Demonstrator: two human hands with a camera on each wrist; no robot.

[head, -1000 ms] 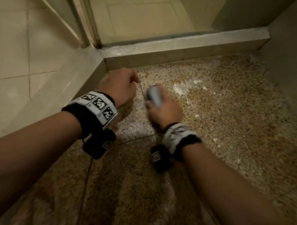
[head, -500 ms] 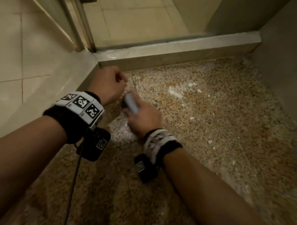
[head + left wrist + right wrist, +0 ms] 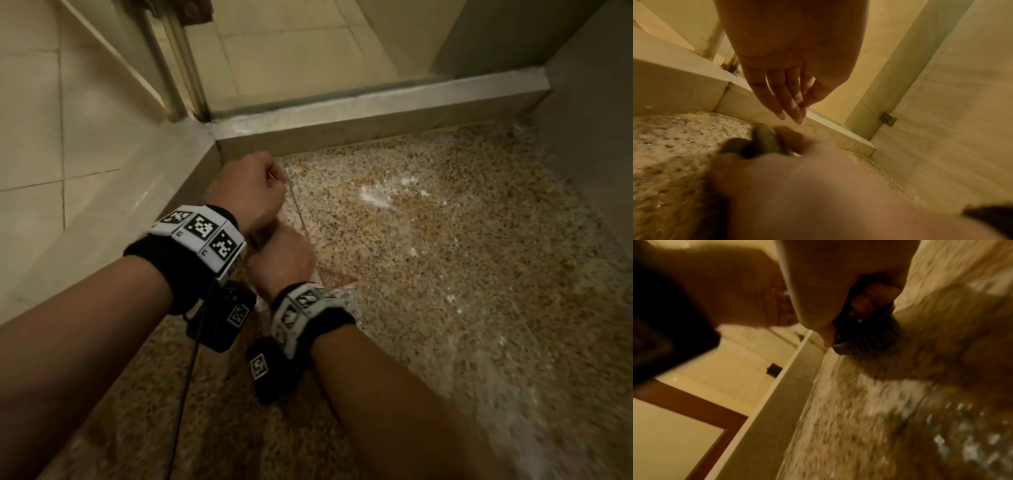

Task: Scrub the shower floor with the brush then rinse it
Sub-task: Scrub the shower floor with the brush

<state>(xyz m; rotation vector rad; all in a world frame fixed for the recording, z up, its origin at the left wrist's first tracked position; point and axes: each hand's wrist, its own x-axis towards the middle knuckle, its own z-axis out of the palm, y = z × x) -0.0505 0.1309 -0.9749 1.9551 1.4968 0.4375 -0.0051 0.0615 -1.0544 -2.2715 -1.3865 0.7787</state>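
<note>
The shower floor (image 3: 445, 274) is wet speckled stone with white foam patches (image 3: 373, 198). My right hand (image 3: 281, 260) grips the brush near the floor's left corner. The brush is hidden in the head view. In the left wrist view the brush's dark grey handle (image 3: 764, 139) shows inside my right hand (image 3: 797, 178). In the right wrist view its bristles (image 3: 869, 340) press on the floor (image 3: 859, 418), under my curled fingers (image 3: 869, 301). My left hand (image 3: 250, 192) hovers just above the right one. The left hand (image 3: 791, 104) holds nothing, its fingers hanging loose.
A raised stone curb (image 3: 376, 113) runs along the far side, with a glass door frame (image 3: 178, 68) above its left end. A low ledge (image 3: 137, 192) borders the left side and a wall (image 3: 589, 120) the right. A cable (image 3: 185, 394) hangs from my left wrist.
My right hand has slid left with the brush toward the corner, ending under my left hand. The brush handle, seen before in the head view, is now covered.
</note>
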